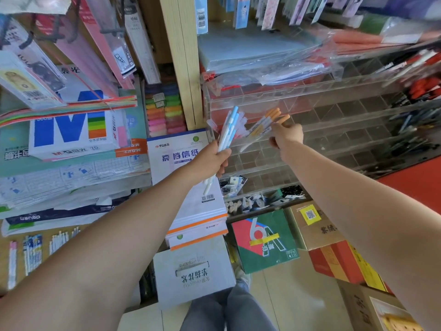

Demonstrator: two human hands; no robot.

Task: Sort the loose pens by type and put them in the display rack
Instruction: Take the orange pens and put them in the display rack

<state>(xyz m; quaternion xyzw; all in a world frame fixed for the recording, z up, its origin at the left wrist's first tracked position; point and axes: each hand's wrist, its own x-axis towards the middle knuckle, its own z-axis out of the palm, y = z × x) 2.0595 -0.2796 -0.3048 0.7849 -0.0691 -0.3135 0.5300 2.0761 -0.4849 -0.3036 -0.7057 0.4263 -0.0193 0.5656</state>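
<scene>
My left hand (212,161) grips a bunch of pens with blue, pink and clear caps (230,129), held upright in front of the clear acrylic display rack (334,120). My right hand (286,137) pinches one orange-capped pen (284,119) at a rack compartment. Several more orange-capped pens (265,123) lie slanted in that compartment just left of it. Pens fill the rack's right-hand compartments (410,123).
A wooden post (183,60) stands left of the rack. Paper reams and notebooks (188,163) are stacked below my left hand. More pens lie on a lower surface at left (33,252). Cardboard boxes (317,225) sit on the floor.
</scene>
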